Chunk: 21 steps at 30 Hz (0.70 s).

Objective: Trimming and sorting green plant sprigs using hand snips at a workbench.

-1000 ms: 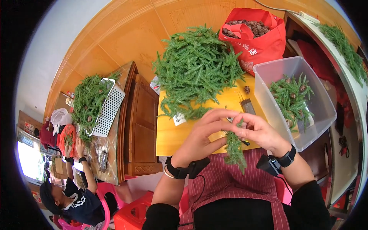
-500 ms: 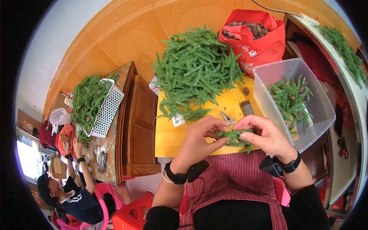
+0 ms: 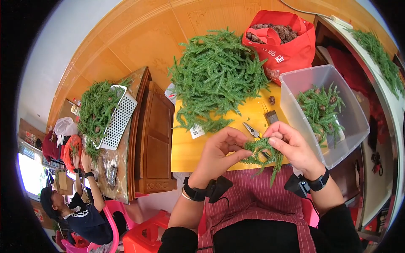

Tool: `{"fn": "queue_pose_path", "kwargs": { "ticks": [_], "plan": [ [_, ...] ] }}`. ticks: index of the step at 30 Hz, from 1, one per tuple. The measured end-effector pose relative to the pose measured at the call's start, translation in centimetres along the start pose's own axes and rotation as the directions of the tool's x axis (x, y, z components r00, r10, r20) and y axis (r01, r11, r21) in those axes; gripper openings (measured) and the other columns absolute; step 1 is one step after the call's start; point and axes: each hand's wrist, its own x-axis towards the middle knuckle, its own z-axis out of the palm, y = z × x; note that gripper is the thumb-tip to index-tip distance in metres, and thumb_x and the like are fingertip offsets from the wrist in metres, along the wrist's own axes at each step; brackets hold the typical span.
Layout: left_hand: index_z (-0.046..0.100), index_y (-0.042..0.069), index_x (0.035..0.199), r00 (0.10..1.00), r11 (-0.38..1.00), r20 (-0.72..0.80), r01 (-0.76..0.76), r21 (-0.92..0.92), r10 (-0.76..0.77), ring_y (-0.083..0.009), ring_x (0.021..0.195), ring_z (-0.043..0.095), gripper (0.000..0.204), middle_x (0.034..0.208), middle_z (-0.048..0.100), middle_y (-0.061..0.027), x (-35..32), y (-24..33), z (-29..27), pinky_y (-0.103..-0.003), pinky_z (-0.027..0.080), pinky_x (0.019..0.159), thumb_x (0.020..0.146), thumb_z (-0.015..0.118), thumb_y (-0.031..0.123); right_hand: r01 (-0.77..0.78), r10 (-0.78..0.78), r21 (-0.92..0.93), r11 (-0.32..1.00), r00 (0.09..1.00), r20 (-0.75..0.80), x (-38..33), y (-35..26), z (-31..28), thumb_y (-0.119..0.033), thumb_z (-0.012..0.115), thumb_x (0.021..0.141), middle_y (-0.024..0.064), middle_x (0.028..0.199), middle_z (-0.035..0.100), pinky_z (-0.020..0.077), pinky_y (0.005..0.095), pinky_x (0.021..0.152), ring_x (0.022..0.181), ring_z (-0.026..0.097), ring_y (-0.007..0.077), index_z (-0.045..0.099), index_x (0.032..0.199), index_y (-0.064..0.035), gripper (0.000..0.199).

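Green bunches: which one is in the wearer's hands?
The small bent bunch between left hand and right hand; the big heap lies on the table, another bunch sits inside the clear bin.

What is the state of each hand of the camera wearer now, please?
Left hand: closed, pinching the left side of the curled sprig.
Right hand: closed, pinching the same sprig at its upper right.

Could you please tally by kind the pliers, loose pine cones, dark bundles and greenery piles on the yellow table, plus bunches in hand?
Pliers: 1
Loose pine cone: 1
Dark bundle: 1
Greenery pile: 1
Greenery bunch between left hand and right hand: 1
Total: 5
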Motion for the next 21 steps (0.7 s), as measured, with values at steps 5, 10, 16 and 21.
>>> {"fn": "queue_pose_path", "kwargs": {
  "ticks": [5,10,16,21],
  "plan": [
    [0.048,0.002,0.101,1.000,0.998,-0.008,0.025,-0.052,-0.025,-0.0092,0.082,0.056,0.034,0.089,0.056,-0.0037,-0.1,0.0,0.1,-0.022,0.048,0.071,0.073,0.062,-0.010,-0.040,0.040,0.039,0.998,0.999,0.012,-0.1,0.4,-0.1,-0.013,0.051,0.088,-0.0026,0.085,0.052,0.0357,0.0183,0.073,0.079,0.045,0.0033,0.050,0.095,-0.0041,0.012],
    [0.048,0.001,0.101,0.997,0.999,-0.064,-0.039,0.024,0.041,-0.0099,0.085,0.056,0.027,0.091,0.056,-0.0039,-0.3,-1.1,0.0,-0.022,0.047,0.073,0.077,0.057,-0.009,-0.001,0.001,0.058,0.998,1.000,0.000,-0.2,0.8,-0.1,-0.012,0.053,0.087,-0.0020,0.086,0.053,0.0369,0.0197,0.075,0.079,0.047,0.0044,0.052,0.095,-0.0034,0.013],
    [0.048,0.001,0.102,0.978,0.984,-0.115,-0.169,0.052,0.174,-0.0142,0.093,0.054,0.021,0.097,0.055,-0.0071,0.0,-1.7,0.4,-0.025,0.044,0.080,0.082,0.050,-0.007,0.036,-0.035,-0.006,0.999,0.999,0.008,-0.2,0.4,0.5,-0.005,0.056,0.083,0.0014,0.092,0.056,0.0390,0.0227,0.080,0.087,0.050,0.0069,0.053,0.099,-0.0016,0.017],
    [0.051,0.001,0.100,0.963,0.965,-0.106,-0.234,0.116,0.246,-0.0178,0.098,0.053,0.020,0.102,0.053,-0.0108,0.1,-2.3,0.4,-0.029,0.042,0.086,0.082,0.048,-0.007,0.132,-0.132,-0.176,0.976,0.991,0.008,-0.2,1.0,0.3,-0.001,0.056,0.080,0.0038,0.095,0.055,0.0403,0.0242,0.080,0.088,0.051,0.0088,0.052,0.095,-0.0015,0.015]
  ]
}}
